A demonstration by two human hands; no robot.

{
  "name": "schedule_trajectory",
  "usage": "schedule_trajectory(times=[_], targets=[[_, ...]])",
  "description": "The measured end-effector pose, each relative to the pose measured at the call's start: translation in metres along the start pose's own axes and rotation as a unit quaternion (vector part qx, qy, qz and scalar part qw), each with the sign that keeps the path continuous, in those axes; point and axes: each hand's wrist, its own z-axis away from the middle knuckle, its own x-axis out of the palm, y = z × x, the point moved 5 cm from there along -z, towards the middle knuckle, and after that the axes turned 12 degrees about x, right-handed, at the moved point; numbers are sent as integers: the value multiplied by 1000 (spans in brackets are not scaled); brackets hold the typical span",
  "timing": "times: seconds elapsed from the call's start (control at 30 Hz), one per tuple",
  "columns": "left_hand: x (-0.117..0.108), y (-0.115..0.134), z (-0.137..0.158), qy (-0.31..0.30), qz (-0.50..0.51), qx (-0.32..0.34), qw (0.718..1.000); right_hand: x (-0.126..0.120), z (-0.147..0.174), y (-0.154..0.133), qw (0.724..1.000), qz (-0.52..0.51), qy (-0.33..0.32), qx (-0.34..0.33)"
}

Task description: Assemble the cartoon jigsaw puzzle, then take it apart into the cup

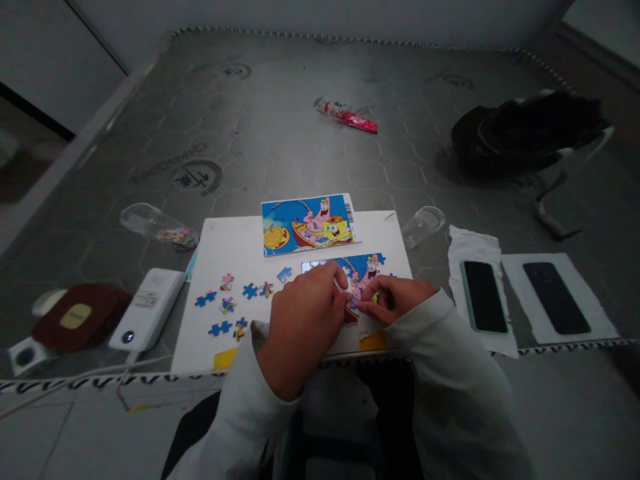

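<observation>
Under both hands (307, 313) (403, 299), the jigsaw (373, 265) shows blue and pink; each grip's closure unclear.

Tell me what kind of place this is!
It looks like an indoor room, perhaps at home: there's a tiled floor, a grey patterned table cover, and loose puzzle pieces on a white board.

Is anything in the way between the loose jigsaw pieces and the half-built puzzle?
Yes, the left hand: it lies between most loose jigsaw pieces and the half-built puzzle, hiding part of it.
</observation>
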Motion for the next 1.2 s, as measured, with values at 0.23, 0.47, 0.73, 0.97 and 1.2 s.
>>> schedule_trajectory(times=[0.23,0.47,0.73,0.97,1.2], targets=[[-12,-3,3,-12,-54,11,998,-3,0,-1,1000,-5,-11,-28],[-17,0,5,-31,-67,58,996,-4,-2,-3,997,-7,-24,-67],[-7,3,2,-36,-105,85,990,-2,-4,0,996,-34,-37,-68],[-8,5,2,-31,-123,45,991,-3,-3,-1,995,-52,-11,-79],[-6,5,-6,-44,-83,24,995,-2,-5,0,995,-57,-16,-76]])
